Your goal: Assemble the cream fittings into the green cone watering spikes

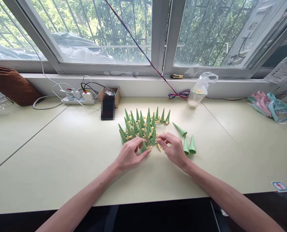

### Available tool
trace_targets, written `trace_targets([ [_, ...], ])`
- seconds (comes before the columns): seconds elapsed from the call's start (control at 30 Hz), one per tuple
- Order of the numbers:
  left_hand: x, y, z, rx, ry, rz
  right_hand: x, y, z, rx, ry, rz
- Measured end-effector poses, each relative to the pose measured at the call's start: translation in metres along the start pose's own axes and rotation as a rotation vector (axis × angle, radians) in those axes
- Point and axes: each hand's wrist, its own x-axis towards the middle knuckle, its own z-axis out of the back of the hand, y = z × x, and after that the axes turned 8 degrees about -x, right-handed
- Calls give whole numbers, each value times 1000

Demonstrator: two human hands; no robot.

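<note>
Left hand [131, 152]: bare; thumb and fingers curled either side of one green cone [144, 147], smooth and plastic-looking; whether they press on it, cannot tell. Right hand [174, 147]: thumb and forefinger tips nearly together above yellow pegs [159, 147], small and knobbed; cannot tell if one is pinched.

Cluster [135, 125]: many matching cones, matte, slender, tips up, pegs among their bases; mid-worktop, just beyond the hands. Loose cones [192, 145]: three, beside the right hand, rims flared; one lies tilted.

Worktop [61, 161]: pale, smooth, seamed. Label [280, 186]: at front edge, right. Along back edge, from left corner: cloth roll [15, 85], brown, creased; power strip [79, 100], white; box [117, 96], cardboard; bag [197, 93], thin clear plastic, knotted; near right corner, wrapped pieces [271, 105], pink and blue.
</note>
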Motion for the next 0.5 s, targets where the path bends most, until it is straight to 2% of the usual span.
trace_targets([
  [0.2, -1, -1, -1, -39, 83, 7, 0, -1, 0, -33, 15, -53],
  [0.5, -2, 0, -3, -163, 108, 65, 2, 1, 2, -39, 48, -32],
])
